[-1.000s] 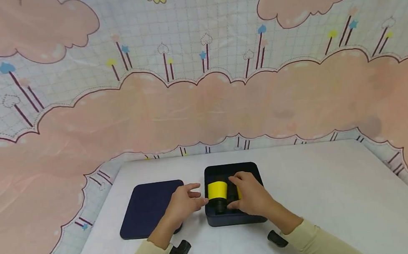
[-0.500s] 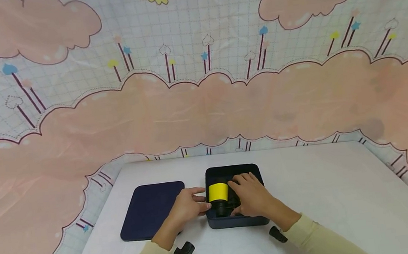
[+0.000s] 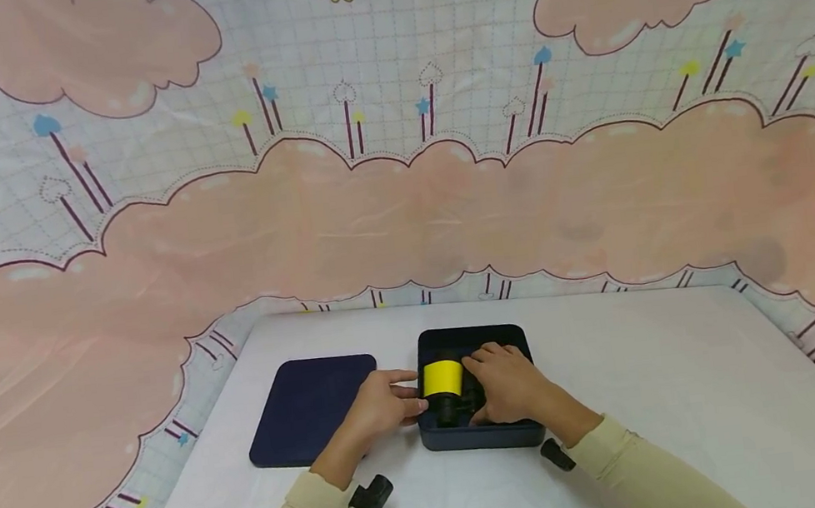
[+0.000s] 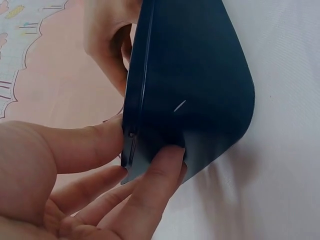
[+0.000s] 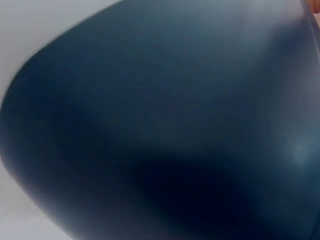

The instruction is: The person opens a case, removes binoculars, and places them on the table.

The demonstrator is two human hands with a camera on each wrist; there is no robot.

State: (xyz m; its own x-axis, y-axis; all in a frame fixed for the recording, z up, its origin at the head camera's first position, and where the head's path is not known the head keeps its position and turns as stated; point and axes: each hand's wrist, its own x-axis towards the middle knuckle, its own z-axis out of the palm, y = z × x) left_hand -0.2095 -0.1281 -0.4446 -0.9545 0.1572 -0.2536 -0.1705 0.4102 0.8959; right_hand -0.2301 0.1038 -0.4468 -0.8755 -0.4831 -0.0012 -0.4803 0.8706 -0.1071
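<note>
A dark navy box (image 3: 483, 438) stands uncovered on the white table. Inside it lies a pair of binoculars (image 3: 443, 379), black with a yellow barrel showing on the left. My left hand (image 3: 383, 403) pinches the box's left side; in the left wrist view the thumb lies at the rim of the box (image 4: 200, 75) and fingers press the outer wall. My right hand (image 3: 509, 383) reaches into the box over the right half of the binoculars, fingers and thumb spread around it and hiding it. The right wrist view holds mostly the outer wall of the box (image 5: 150, 100).
A flat navy lid (image 3: 312, 407) lies on the table (image 3: 655, 377) left of the box, partly behind the left hand. Black wrist-worn devices (image 3: 371, 494) hang below both wrists. A patterned cloth (image 3: 404, 221) with pink clouds stands behind the table.
The right hand has settled lower over the right half of the binoculars, covering the yellow seen there before. The left hand has come in against the box's left side. The head view has shifted slightly.
</note>
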